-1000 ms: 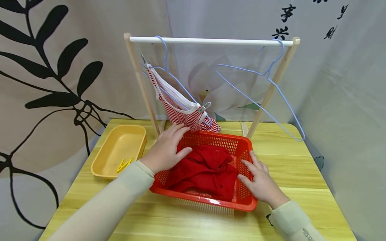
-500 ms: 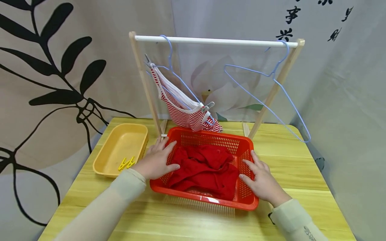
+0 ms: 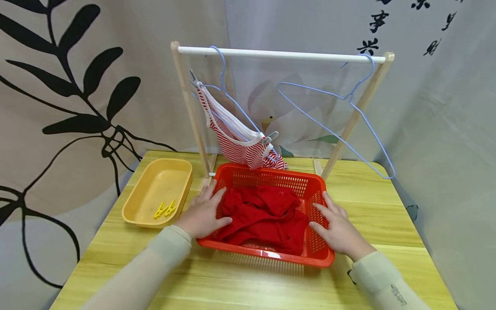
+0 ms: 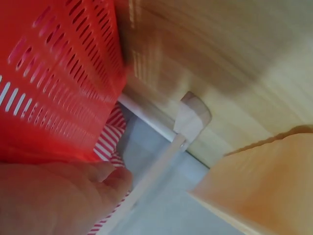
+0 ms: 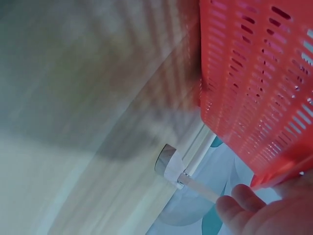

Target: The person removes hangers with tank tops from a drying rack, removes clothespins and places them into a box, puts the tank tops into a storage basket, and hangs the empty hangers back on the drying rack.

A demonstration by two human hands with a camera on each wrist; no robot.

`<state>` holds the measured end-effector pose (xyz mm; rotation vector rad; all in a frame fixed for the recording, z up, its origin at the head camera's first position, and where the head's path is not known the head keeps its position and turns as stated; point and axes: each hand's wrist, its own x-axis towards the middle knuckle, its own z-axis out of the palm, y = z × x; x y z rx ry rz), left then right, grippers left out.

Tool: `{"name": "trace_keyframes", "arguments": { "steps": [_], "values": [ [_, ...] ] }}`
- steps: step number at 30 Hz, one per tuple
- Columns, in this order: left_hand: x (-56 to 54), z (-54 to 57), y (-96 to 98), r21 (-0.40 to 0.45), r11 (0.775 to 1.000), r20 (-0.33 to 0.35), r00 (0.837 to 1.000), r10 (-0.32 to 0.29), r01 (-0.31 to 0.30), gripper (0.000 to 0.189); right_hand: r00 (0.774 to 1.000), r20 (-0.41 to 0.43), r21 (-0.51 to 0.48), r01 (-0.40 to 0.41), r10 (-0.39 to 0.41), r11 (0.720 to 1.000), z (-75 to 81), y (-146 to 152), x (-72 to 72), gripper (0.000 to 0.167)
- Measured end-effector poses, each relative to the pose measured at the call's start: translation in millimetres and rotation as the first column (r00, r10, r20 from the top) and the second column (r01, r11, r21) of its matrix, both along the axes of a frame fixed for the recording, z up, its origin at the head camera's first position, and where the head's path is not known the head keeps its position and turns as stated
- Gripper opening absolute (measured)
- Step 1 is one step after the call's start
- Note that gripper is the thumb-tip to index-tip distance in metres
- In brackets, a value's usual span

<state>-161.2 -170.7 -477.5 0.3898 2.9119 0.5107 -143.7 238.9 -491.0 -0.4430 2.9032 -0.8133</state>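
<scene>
A red plastic basket [image 3: 248, 250] with slotted walls holds a crumpled red cloth [image 3: 267, 217]. My left hand [image 3: 203, 213] grips its left rim, thumb over the inner side and fingers outside. On the right rim, my right hand [image 3: 341, 230] holds on likewise; the right wrist view shows its fingertips [image 5: 239, 200] curled beneath the rim. Behind the basket, a red-and-white striped garment [image 3: 240, 148] hangs slanted from a blue hanger [image 3: 223, 71], fixed with grey clips [image 3: 270, 137]. Its lower edge passes behind the basket's back rim.
A wooden rack with a white bar [image 3: 286, 54] stands at the table's back. A bare blue hanger [image 3: 364, 114] hangs at its right end. Left of the basket, a yellow tray [image 3: 155, 172] holds yellow clothespins [image 3: 169, 209]. Fabric walls enclose the table [image 3: 248, 288].
My left hand has come back from the basket's far left corner, near the striped garment, to its left rim. The right hand stays on the right rim. The view has shifted slightly.
</scene>
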Motion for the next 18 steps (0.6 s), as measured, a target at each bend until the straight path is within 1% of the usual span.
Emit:
{"name": "trace_keyframes", "arguments": {
  "steps": [7, 12, 15, 18],
  "values": [
    [3.9, -5.9, 3.9, 0.044, 0.998, -0.048, 0.998, 0.049, -0.047, 0.096, 1.000, 0.011, 0.049, -0.016, 0.015, 0.999, 1.9, 1.6, -12.5, 0.064],
    [5.2, -9.1, 7.5, 0.059, 0.995, -0.038, 0.996, 0.085, -0.083, 0.098, 0.998, 0.010, 0.119, -0.061, 0.060, 0.991, 8.0, 3.4, -22.8, 0.068],
    [5.5, -9.4, 9.6, 0.057, 0.994, -0.029, 0.995, 0.095, -0.093, 0.099, 0.995, 0.001, 0.183, -0.099, 0.101, 0.978, 18.0, 4.0, -29.1, 0.072],
    [6.1, -8.7, 10.7, 0.054, 0.993, -0.024, 0.994, 0.104, -0.103, 0.100, 0.990, 0.017, 0.248, -0.138, 0.138, 0.959, 32.8, 2.0, -36.8, 0.076]
  ]
}}
